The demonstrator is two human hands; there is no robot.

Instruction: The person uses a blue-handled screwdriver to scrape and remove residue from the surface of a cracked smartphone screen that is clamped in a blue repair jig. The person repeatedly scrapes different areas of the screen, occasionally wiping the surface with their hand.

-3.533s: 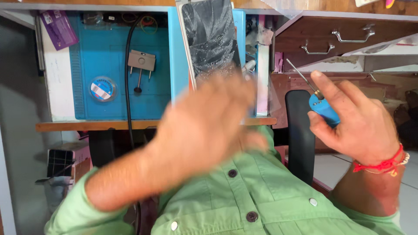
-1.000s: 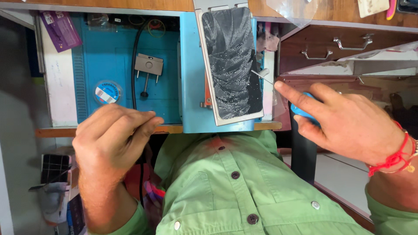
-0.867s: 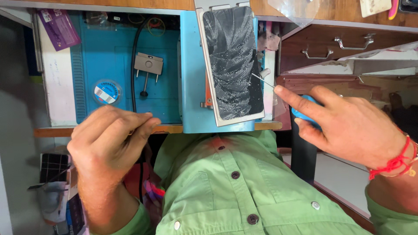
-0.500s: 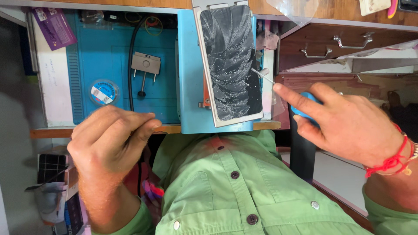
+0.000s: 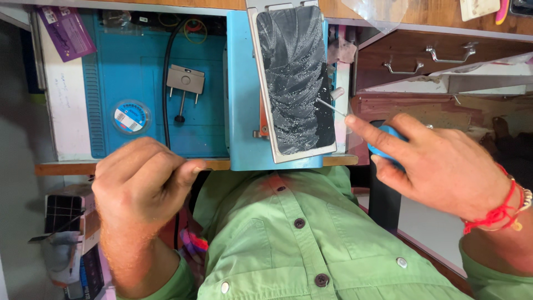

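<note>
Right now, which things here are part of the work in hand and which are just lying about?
In use:
right hand
blue-handled tool, thin tip near the cracked phone screen
light blue holder

Lying about:
left hand, closed
round tape roll
grey metal clamp
black cable
drawer handles

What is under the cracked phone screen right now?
The cracked phone screen lies on a light blue platform, with an orange piece showing at its left edge. Whatever lies directly beneath is covered.
</note>
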